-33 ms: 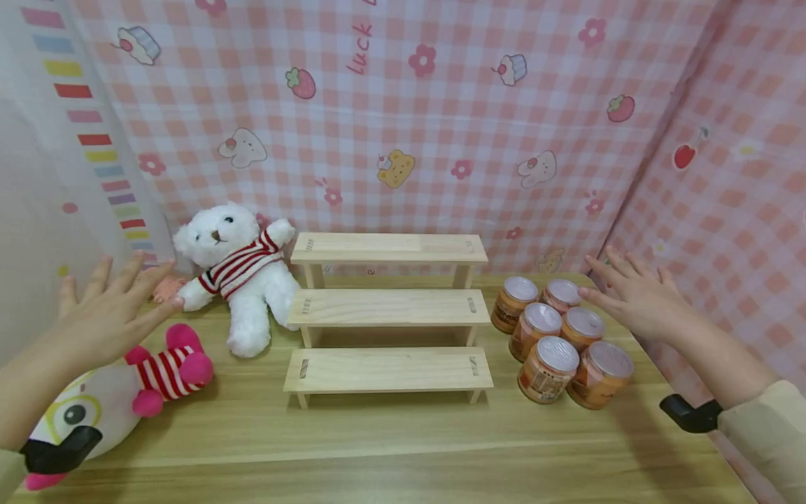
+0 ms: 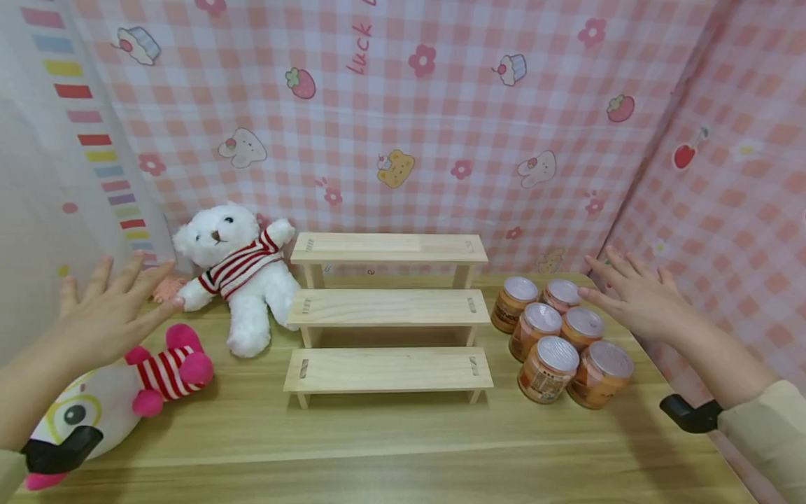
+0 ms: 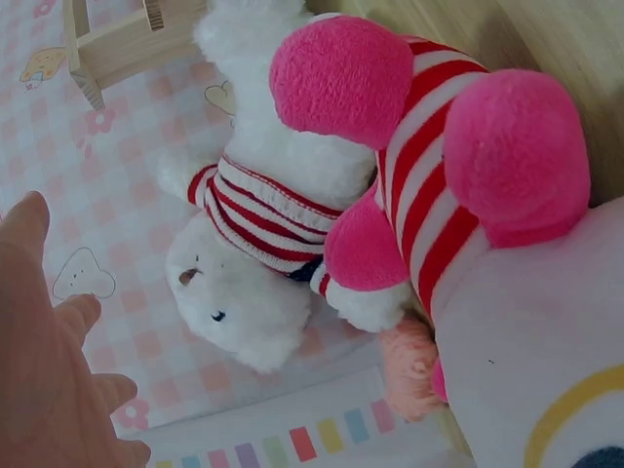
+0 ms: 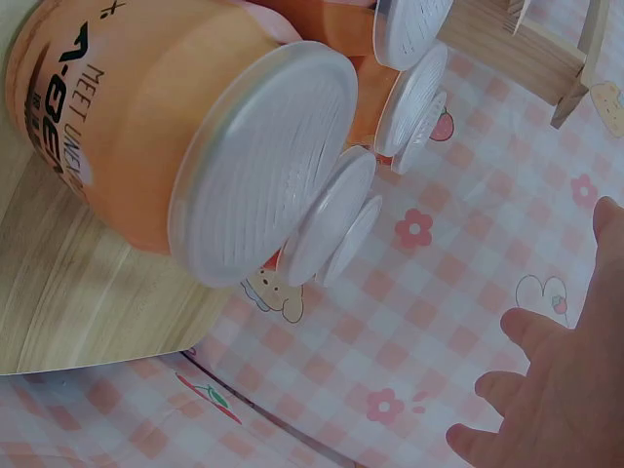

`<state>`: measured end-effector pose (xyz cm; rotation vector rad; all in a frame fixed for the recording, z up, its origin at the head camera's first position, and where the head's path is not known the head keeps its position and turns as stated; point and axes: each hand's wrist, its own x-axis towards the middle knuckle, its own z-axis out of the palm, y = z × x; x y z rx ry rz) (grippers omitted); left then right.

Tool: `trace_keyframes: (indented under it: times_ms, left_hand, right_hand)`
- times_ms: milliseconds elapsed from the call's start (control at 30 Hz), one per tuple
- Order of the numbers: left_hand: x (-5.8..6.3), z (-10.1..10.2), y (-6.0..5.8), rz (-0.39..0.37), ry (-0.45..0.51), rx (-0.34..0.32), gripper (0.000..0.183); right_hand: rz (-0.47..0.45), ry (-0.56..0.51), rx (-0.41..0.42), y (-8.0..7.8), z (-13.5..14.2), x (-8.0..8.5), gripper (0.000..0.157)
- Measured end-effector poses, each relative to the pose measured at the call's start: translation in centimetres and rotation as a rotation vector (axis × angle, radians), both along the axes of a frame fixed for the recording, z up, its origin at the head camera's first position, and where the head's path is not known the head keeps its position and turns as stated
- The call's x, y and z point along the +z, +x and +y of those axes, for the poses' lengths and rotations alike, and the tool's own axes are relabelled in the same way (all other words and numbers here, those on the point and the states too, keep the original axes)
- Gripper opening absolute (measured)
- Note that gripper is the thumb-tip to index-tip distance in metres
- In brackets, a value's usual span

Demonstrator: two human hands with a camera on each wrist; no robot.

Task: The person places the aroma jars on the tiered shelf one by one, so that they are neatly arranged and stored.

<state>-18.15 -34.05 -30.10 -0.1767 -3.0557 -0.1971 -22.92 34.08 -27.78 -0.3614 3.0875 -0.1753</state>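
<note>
My left hand point(image 2: 110, 318) is held in the air with fingers spread, holding nothing. Below it lies a plush toy point(image 2: 170, 378) with pink limbs and a red-striped body, partly hidden by the wrist. Just beyond leans a white teddy bear point(image 2: 252, 280) in a striped sweater, also seen in the left wrist view. At the right, my right hand point(image 2: 642, 294) hovers with spread fingers and holds nothing. Nearest to it are several orange jars point(image 2: 544, 381) with clear lids, grouped on the table; one jar point(image 4: 127, 127) looms large in the right wrist view.
A three-tier wooden shelf point(image 2: 390, 371) stands mid-table between the toys and the jars. Behind the wooden table point(image 2: 403, 455) hangs a pink checked cloth point(image 2: 390, 112), and more of it runs along the right side. A small peach-coloured fuzzy thing point(image 2: 168, 288) lies beside the bear.
</note>
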Motion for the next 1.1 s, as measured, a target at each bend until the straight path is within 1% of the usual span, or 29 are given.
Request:
trace_keyframes:
  times_ms: [200, 500, 633, 733, 867, 1000, 1100]
  left_hand:
    - [0.1, 0.1, 0.0, -0.002, 0.013, -0.008, 0.076]
    - [-0.1, 0.1, 0.0, -0.003, 0.009, 0.000, 0.078]
    - [-0.1, 0.3, 0.3, 0.006, 0.022, -0.007, 0.078]
    - [0.0, 0.8, 0.7, 0.035, 0.030, -0.018, 0.076]
    - [-0.1, 1.9, 1.3, 0.083, 0.045, -0.055, 0.074]
    - [-0.5, 3.0, 1.9, 0.159, 0.091, -0.104, 0.070]
    - [-1.1, 3.8, 2.4, 0.216, 0.135, -0.127, 0.069]
  right_hand:
    - [0.011, -0.006, 0.004, 0.2, -0.2, 0.1, 0.078]
    - [0.029, -0.005, 0.014, 0.6, -0.4, 0.3, 0.078]
    - [0.052, 0.004, 0.024, 1.0, -0.6, 0.2, 0.077]
    - [0.076, 0.002, 0.032, 1.5, -0.7, 0.1, 0.076]
    - [0.130, -0.007, 0.051, 2.3, -1.0, -0.2, 0.075]
    - [0.194, -0.020, 0.079, 3.0, -1.3, -0.7, 0.073]
    - [0.247, -0.043, 0.097, 3.5, -1.6, -1.3, 0.071]
